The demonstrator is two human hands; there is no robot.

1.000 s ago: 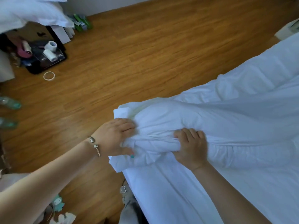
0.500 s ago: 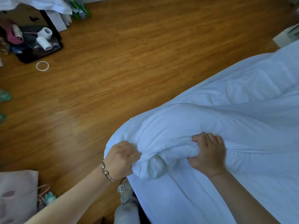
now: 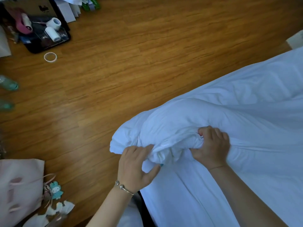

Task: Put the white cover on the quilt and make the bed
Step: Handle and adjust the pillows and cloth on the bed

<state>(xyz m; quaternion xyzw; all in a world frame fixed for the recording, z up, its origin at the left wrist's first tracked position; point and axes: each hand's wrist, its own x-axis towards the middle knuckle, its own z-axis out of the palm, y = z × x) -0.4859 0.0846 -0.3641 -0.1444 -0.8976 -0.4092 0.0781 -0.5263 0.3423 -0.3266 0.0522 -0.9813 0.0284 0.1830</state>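
Your 2 hands, left hand (image 3: pixel 136 166) and right hand (image 3: pixel 213 147), clutch the bunched white cover (image 3: pixel 172 128) at lower centre; keep both fists tight and tug the corner square.

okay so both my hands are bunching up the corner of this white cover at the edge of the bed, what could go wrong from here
1. The bunched corner of the white cover overhangs the bed's edge; if the left hand or right hand loosens, it could slide onto the wooden floor.
2. The fabric is twisted between your hands, so the quilt corner may sit crooked inside.
3. A tape ring and paper scraps lie nearby, possible trip hazards.
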